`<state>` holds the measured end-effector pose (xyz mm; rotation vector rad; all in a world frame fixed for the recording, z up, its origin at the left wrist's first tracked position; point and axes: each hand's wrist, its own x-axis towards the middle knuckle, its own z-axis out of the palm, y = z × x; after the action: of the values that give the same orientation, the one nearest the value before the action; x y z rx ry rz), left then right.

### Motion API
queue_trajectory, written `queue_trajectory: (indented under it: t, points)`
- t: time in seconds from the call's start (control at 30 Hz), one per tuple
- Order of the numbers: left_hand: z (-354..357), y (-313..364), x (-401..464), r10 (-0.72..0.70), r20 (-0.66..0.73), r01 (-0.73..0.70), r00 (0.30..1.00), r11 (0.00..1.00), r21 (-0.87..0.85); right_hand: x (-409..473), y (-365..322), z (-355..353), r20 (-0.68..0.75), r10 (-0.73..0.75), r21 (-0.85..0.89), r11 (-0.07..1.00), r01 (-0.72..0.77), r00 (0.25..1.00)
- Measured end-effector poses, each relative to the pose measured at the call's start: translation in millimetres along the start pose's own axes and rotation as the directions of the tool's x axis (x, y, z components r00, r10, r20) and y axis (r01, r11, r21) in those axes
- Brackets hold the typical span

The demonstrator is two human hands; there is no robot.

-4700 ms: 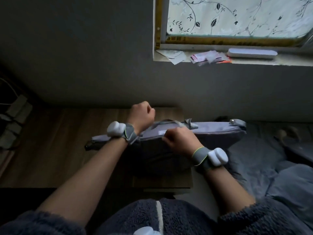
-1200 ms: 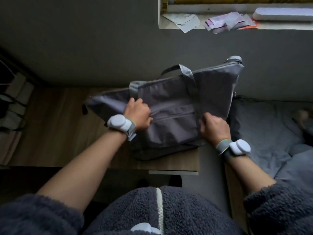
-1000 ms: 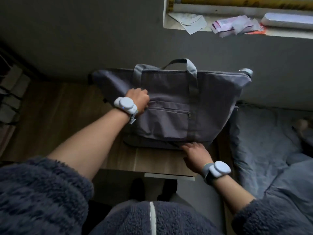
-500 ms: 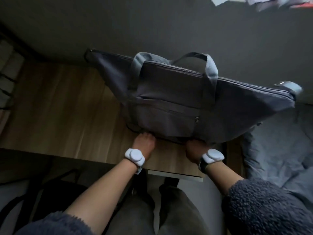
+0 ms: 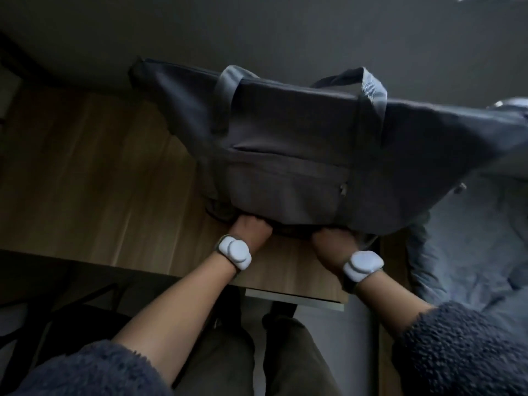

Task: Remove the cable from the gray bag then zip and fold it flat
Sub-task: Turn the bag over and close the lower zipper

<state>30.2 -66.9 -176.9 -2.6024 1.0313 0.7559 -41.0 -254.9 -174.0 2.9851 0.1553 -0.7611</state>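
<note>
Left hand (image 5: 253, 231) and right hand (image 5: 333, 244) curled, forearms extended.

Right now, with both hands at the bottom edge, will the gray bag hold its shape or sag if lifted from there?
Probably sags: the gray bag is soft cloth and its right end droops past the table. It looks light, since the left hand and right hand hold only its bottom edge. The handles will likely flop.

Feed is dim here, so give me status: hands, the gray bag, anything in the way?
Left hand and right hand both grip the bottom edge of the gray fabric tote bag. Bag upright on wooden table, top looks closed. No cable visible, nothing blocking.
</note>
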Motion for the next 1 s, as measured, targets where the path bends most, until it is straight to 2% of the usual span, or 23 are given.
queue_trajectory:
  t: [0.1,0.2,0.27,0.33,0.4,0.47,0.57,0.63,0.73,0.87,0.93,1.0]
  points:
    - [-49,-2,-46,-0.024,-0.209,0.016,0.978,0.999,-0.04,-33,8,-55,-0.178,-0.017,-0.001,1.0,0.017,0.984]
    - [-82,-9,-80,0.008,-0.546,-0.045,0.837,0.998,-0.054,-57,22,-95,-0.397,-0.004,0.039,0.999,0.021,0.918]
    - [-110,-11,-116,-0.007,-0.68,-0.071,0.733,0.994,-0.087,-87,24,-127,-0.555,0.003,0.041,0.999,0.024,0.832]
    - [-124,-9,-143,-0.044,-0.731,-0.05,0.681,0.993,-0.106,-111,16,-142,-0.653,-0.001,0.05,0.998,0.045,0.757]
    - [-121,-3,-157,-0.105,-0.691,0.017,0.715,0.991,-0.132,-121,1,-138,-0.662,-0.001,0.077,0.995,0.07,0.749]
    - [-107,14,-168,-0.106,-0.625,0.008,0.774,0.987,-0.158,-132,-15,-121,-0.623,0.008,0.129,0.987,0.093,0.783]
    - [-83,41,-170,0.004,-0.462,-0.081,0.887,0.986,-0.149,-140,-30,-92,-0.533,0.032,0.229,0.967,0.108,0.845]
    - [-67,51,-167,0.089,-0.355,-0.141,0.93,0.982,-0.125,-145,-30,-77,-0.491,0.027,0.315,0.938,0.148,0.871]
    - [-62,54,-169,0.204,-0.317,-0.236,0.926,0.97,-0.062,-157,-16,-60,-0.358,0.018,0.389,0.912,0.131,0.933]
    - [-58,56,-166,0.254,-0.376,-0.259,0.891,0.965,0.039,-171,-8,-41,-0.1,0.006,0.312,0.95,0.026,0.995]
    - [-52,61,-165,0.253,-0.334,-0.247,0.908,0.967,0.061,-171,-15,-40,-0.073,0.003,0.362,0.932,0.023,0.997]
    - [-45,60,-166,0.153,-0.267,-0.156,0.952,0.988,0.012,-163,-26,-44,-0.09,-0.007,0.435,0.899,0.046,0.996]
